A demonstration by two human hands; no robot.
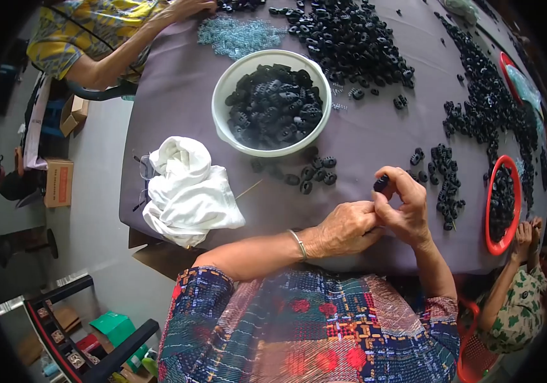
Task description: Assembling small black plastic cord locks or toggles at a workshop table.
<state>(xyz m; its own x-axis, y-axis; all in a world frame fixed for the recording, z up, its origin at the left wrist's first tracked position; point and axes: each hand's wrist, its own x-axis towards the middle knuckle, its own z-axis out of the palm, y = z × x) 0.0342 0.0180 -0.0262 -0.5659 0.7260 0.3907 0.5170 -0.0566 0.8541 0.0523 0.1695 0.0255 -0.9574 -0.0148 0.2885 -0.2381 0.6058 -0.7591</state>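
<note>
Between the thumb and forefinger of my right hand (407,207) is a small black ribbed plastic piece (381,183), which looks like a cord lock. My left hand (348,228), below a bracelet (298,244), is closed and meets the right thumb. Whatever its fingers hold, if anything, is hidden. Several similar cord locks (315,171) lie loose just beyond my hands. Past them stands a white bowl (219,115) heaped with more of the black pieces. To the right of my hands is another small group of black cord locks (444,175).
A crumpled white cloth (190,191) and glasses (144,182) lie at the left of the table (177,96). Clear bluish springs (235,36) and a large black heap (350,45) lie at the back. A red basin (490,217) stands right. Other people's hands (524,236) work at the table's edges.
</note>
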